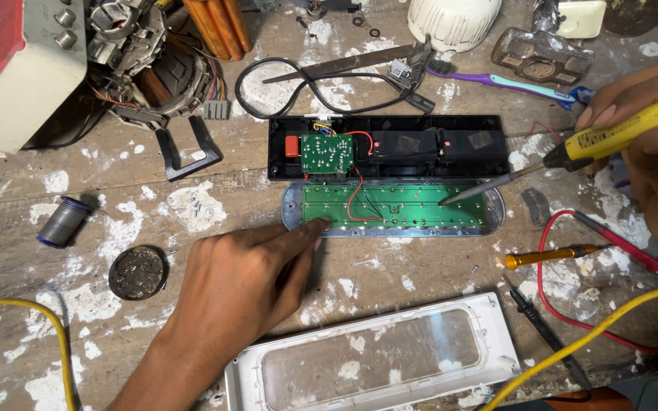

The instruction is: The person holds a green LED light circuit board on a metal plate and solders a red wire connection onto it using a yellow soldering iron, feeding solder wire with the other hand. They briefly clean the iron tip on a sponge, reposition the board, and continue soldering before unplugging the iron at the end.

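Observation:
My right hand [649,144] grips a yellow soldering iron [618,137] whose metal tip touches the right part of a long green circuit board [394,207]. The board lies in a clear oval tray in front of an opened black casing [420,146] with a small green board [327,152] and red wires. My left hand [241,285] rests on the bench, its fingertips pressing the left end of the long board.
A white cover with a clear window [375,356] lies at the near edge. Red and black test probes [573,251], a small screwdriver [550,257], a solder spool [62,222], a round tin [138,272], a toothbrush [504,81] and a motor [146,61] surround the work.

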